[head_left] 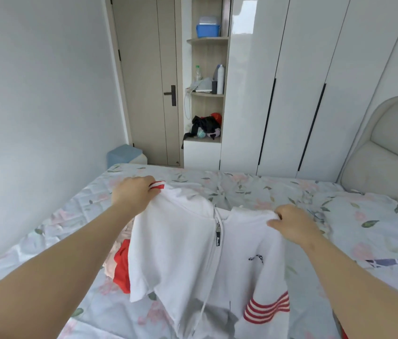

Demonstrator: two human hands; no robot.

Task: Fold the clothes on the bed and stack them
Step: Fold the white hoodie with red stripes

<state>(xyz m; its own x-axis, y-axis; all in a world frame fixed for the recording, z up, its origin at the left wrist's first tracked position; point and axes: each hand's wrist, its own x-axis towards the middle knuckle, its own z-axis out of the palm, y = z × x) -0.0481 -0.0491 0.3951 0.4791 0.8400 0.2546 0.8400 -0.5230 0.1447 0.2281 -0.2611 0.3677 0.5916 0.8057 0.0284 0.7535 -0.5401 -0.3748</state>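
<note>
White glossy wardrobe doors (303, 81) are filling the far side of the room, and the bed (266, 189) with its floral sheet is taking up pretty much everything in front of us, with the padded headboard (388, 148) sitting off to the right. We're holding a white zip-up hoodie (176, 253) up over the middle of the bed, front facing us, its lower part hanging down toward the sheet. Just left of it a red garment (122, 265) is lying in a heap on the bed, partly hidden behind the hoodie, with something pale pink (108, 265) peeking out next to it. Our left hand (134, 192) is gripping one shoulder of the hoodie, fingers curled round the fabric, and a red-and-white striped cuff (157, 185) is poking out of that fist. Our right hand (291, 223) is pinching the other shoulder, bunching the cloth. Another striped cuff (266, 309) is dangling low on the right. The zipper pull (218, 237) is hanging at the collar between our hands.
</note>
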